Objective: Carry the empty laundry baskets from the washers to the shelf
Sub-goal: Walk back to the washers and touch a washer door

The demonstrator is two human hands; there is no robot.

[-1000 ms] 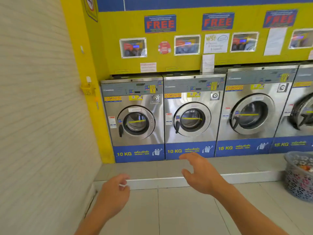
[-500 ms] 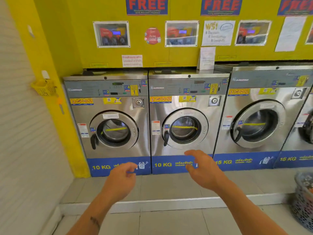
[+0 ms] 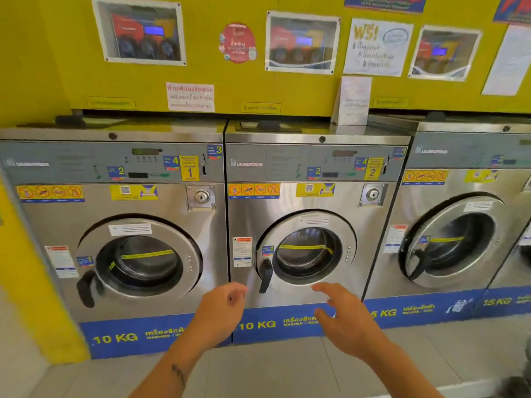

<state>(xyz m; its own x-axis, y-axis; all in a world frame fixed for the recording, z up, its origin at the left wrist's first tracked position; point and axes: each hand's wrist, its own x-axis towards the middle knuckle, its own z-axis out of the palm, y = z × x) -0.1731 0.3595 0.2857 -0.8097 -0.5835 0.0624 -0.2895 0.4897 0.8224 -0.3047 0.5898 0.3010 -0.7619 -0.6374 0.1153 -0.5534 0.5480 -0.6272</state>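
While hands reach empty, basket [image 3: 517, 383] far right of right hand [image 3: 349, 321].

Yellow wall [image 3: 301, 93] above, framed pictures [image 3: 139, 31] and paper notices [image 3: 377, 47] stuck on it, red round sticker [image 3: 238, 43], pale tiled floor [image 3: 416, 354] below
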